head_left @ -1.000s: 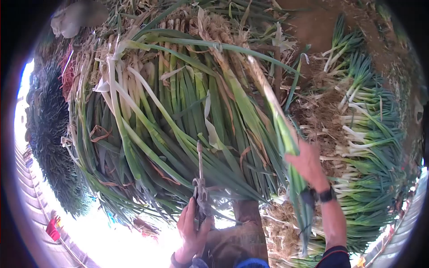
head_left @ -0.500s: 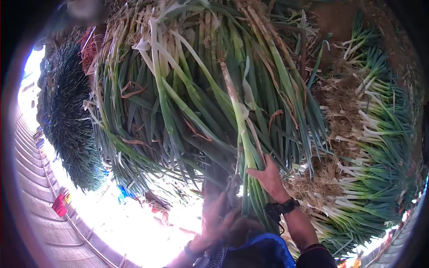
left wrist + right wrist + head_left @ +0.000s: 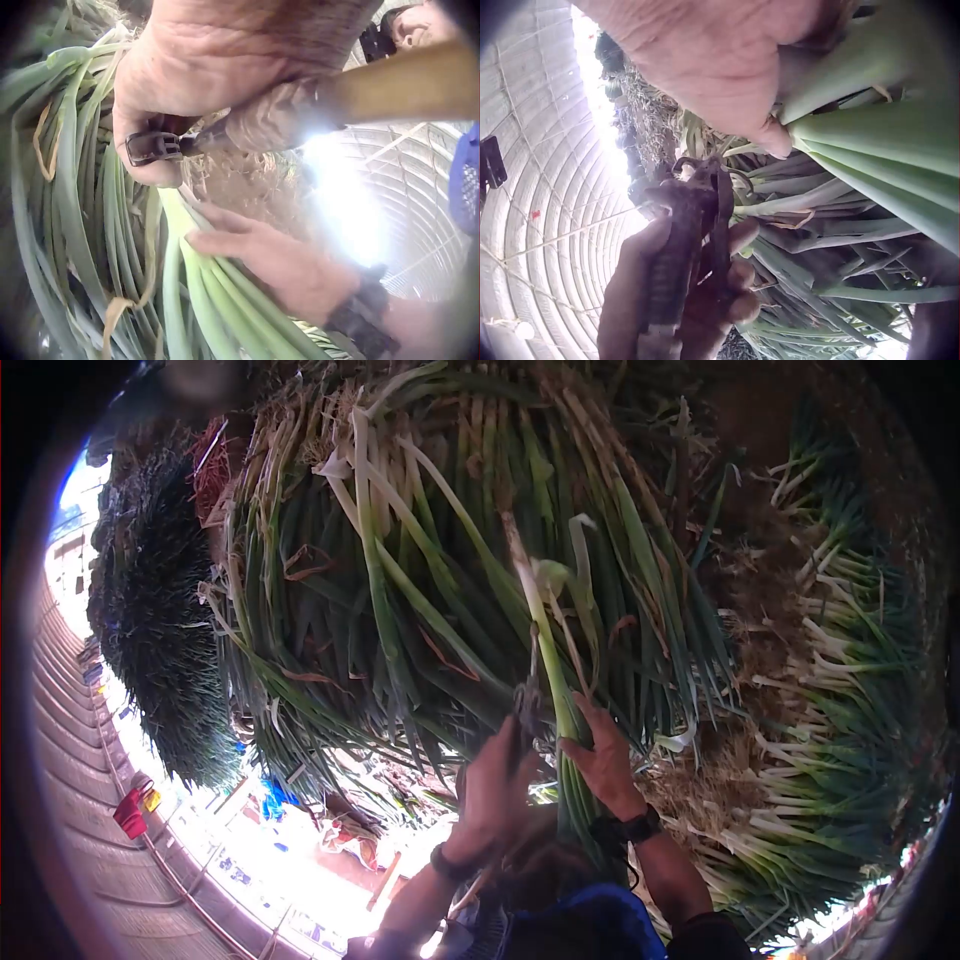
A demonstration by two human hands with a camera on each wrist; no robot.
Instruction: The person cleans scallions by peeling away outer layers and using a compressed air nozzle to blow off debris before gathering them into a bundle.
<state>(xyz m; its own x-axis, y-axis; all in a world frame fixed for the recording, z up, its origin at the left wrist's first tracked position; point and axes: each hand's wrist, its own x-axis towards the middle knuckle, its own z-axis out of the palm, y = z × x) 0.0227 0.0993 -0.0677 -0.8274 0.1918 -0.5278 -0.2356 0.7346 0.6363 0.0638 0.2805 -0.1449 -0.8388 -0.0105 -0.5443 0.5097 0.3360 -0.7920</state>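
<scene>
My left hand (image 3: 490, 790) grips a dark metal tool (image 3: 528, 698) with a slim nozzle pointing at the pile; fingers curl round its handle in the right wrist view (image 3: 690, 247). Just to its right, my right hand (image 3: 603, 760) holds one long green onion (image 3: 545, 645) at the base of its leaves, thumb across it. The onion's white root end points away, over the pile, and its leaves (image 3: 225, 307) fan back past the right wrist. Loose skin hangs beside the stalk. The nozzle is beside the stalk; whether they touch I cannot tell.
A large heap of long onions (image 3: 440, 590) fills the middle. Rows of onions (image 3: 850, 710) lie along the right, roots inward. Another dark green heap (image 3: 160, 620) stands at the left, near red netting (image 3: 210, 470). Ribbed greenhouse sheeting (image 3: 75, 760) curves at the lower left.
The right hand has brought its onion leftward from the right side, close to the left hand's tool. Over the last half second, a strip of skin on the stalk has peeled outward. The head view has shifted.
</scene>
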